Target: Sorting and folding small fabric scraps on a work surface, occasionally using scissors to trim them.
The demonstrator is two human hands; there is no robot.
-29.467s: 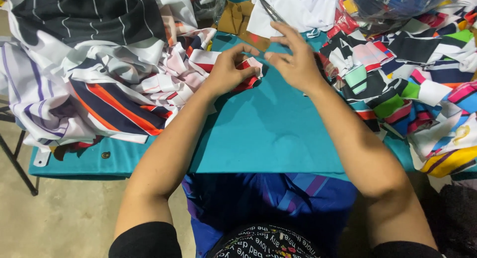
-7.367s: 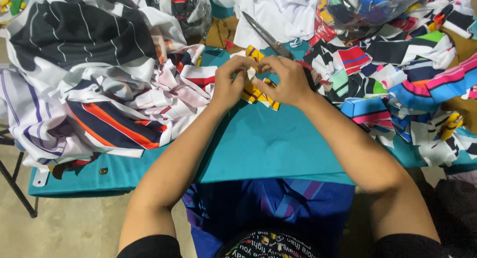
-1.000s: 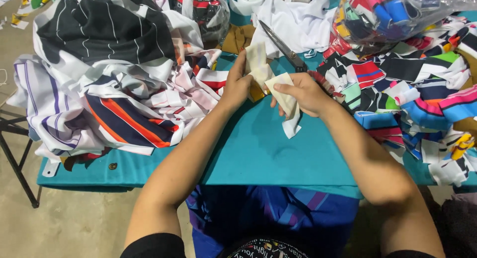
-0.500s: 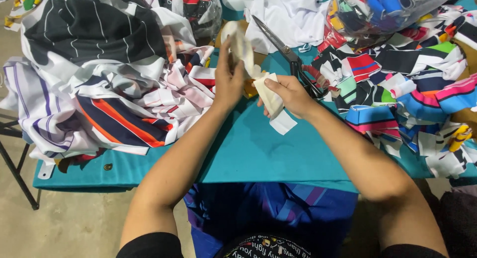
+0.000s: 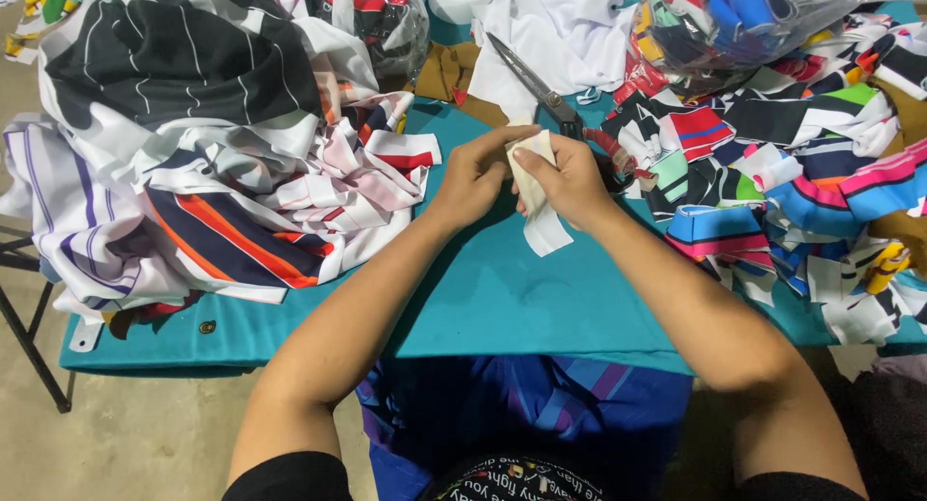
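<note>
Working close together over the middle of the worktop (image 5: 502,308), which is draped in teal cloth, both hands grip one small strip of white fabric (image 5: 536,187). The left hand (image 5: 478,173) pinches the strip's upper edge from the left side, fingers curled in toward the palm; the right hand (image 5: 570,178) clasps it from the right, thumb pressed on the face of the strip, whose loose lower end hangs down past the knuckles onto the teal cloth. Just behind the hands lies a pair of long scissors (image 5: 536,81), blades pointing away toward the far left, resting partly on a white garment (image 5: 570,38). To the left rises a big heap of striped cloth (image 5: 212,163) in black, white, navy and orange. To the right sprawls a pile of brightly coloured striped pieces (image 5: 792,173), and above that sits a clear plastic bag (image 5: 744,23) stuffed with more coloured scraps.
</note>
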